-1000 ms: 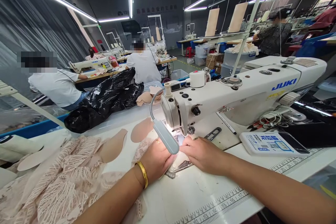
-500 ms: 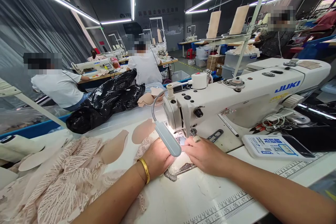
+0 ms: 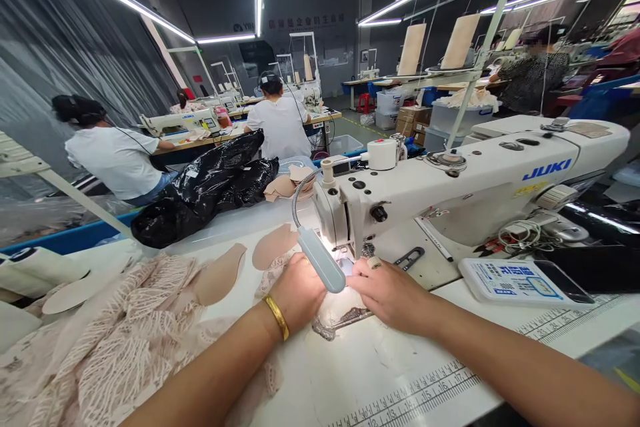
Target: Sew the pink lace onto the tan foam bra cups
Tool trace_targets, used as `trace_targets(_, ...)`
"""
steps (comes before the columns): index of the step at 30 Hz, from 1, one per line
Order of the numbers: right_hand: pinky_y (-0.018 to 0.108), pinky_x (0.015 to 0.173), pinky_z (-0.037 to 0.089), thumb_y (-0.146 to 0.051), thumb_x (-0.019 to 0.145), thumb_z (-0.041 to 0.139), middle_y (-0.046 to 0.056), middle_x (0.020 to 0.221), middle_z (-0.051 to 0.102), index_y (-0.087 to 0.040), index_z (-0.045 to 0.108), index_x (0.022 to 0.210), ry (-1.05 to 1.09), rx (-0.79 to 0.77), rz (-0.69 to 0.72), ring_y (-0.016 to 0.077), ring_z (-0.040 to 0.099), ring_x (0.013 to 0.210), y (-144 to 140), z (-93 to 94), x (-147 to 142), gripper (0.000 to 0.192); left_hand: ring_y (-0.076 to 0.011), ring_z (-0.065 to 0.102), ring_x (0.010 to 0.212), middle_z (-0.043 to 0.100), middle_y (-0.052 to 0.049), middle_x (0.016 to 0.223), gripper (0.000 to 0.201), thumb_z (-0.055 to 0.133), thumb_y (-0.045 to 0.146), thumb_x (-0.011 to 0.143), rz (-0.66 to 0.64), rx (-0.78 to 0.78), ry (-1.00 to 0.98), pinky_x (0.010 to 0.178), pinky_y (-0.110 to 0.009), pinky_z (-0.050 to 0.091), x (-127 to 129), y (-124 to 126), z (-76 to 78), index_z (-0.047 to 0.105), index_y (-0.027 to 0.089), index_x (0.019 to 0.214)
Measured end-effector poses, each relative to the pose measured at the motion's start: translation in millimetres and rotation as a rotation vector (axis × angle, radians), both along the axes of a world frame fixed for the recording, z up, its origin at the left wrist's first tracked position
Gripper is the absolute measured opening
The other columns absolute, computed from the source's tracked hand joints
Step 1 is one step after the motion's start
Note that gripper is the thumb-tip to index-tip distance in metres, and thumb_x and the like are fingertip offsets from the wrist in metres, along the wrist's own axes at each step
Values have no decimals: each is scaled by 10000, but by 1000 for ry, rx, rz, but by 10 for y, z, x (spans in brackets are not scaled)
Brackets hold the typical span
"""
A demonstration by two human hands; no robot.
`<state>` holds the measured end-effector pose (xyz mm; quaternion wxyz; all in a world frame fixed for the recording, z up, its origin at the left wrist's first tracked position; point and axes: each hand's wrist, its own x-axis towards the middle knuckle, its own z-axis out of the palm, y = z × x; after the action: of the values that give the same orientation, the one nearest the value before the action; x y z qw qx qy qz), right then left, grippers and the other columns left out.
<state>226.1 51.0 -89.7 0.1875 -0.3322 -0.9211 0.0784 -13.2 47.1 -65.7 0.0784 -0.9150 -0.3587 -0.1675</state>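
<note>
My left hand (image 3: 299,290), with a gold bracelet at the wrist, is closed beside the presser-foot area of a white sewing machine (image 3: 470,160). Lace fabric (image 3: 271,275) comes out from under it; a grey gooseneck lamp (image 3: 323,260) covers part of its fingers. On the other side of the needle area, my right hand (image 3: 393,293) has its thumb and fingers pressed together, wearing a ring-like band on one finger. What lies between those fingertips is too small and bright to make out. Beige cup-shaped pieces (image 3: 220,275) lie to the left.
Heaped fringed lace (image 3: 125,333) covers the table's left. Black plastic bags (image 3: 200,193) lie behind. A phone in a clear case (image 3: 520,280), thread snips (image 3: 409,258) and a white marker pen (image 3: 434,239) sit at right. Co-workers (image 3: 280,123) sit at machines beyond.
The view has shifted slightly. My left hand has moved a little away from me, towards the needle area, and looks more curled. My right hand stays nearly in place.
</note>
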Motion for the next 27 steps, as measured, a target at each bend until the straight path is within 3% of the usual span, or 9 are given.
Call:
trace_targets(5,290,605,316,-6,834,479,29,824,530,-195,601,844,43,45,0,184,418,723,-3,-14,2,226,-256,653,886,704,-52,863,176,569,81,881,32,-22,0,843,-425,480,28,25,12,674,214,832)
trace_targets(10,323,682,388,-87,946,433,41,815,600,-197,656,925,207,-37,62,196,486,746,-64,23,0,250,-226,626,728,656,-42,766,246,500,12,887,99,-8,-75,728,-369,492,-53,42,17,606,203,774)
trace_targets(12,345,746,432,-217,1019,454,40,841,645,-208,665,1027,344,-255,58,202,545,788,-134,76,-39,212,-212,632,730,670,-38,792,263,452,13,917,80,-5,-114,727,-355,515,-120,-107,81,625,205,866)
trace_targets(15,328,734,472,-341,999,563,6,862,663,-237,573,1224,580,-790,16,191,601,797,-280,174,-171,249,-212,681,960,732,-57,1055,266,475,112,987,13,-70,-253,886,-380,546,-134,-599,145,626,244,1162)
trace_targets(17,300,699,469,-319,935,635,-25,819,634,-237,516,1269,751,-1031,-3,172,600,755,-402,225,-292,364,-243,678,1079,728,-78,1179,252,595,260,990,21,-366,-538,967,-427,538,-53,-1016,98,623,286,1240)
trace_targets(19,287,694,460,-290,866,687,-50,763,579,-229,539,1249,897,-1096,-24,158,576,724,-556,245,-402,416,-248,724,944,759,-91,1053,309,689,468,940,4,-971,-823,859,-405,586,72,-1369,-13,664,266,1173)
trace_targets(21,286,699,463,-314,828,720,-54,755,528,-235,586,1225,1000,-1080,-55,152,550,719,-754,222,-464,426,-266,745,950,763,-129,1052,511,699,640,880,139,-1415,-1229,861,-413,598,190,-1565,-119,670,217,1164)
trace_targets(23,297,719,473,-379,838,726,-42,785,499,-250,634,1191,1019,-1039,-82,158,540,741,-984,166,-459,387,-274,731,1056,757,-143,1098,552,779,646,805,317,-1482,-1654,958,-403,574,259,-1591,-148,694,182,1091)
trace_targets(27,335,787,474,-502,920,671,2,874,554,-279,690,1182,834,-927,-126,194,552,823,-1368,83,-318,344,-273,681,1165,759,-96,1134,460,943,403,682,440,-1131,-2081,1041,-370,537,291,-1435,13,735,189,1032)
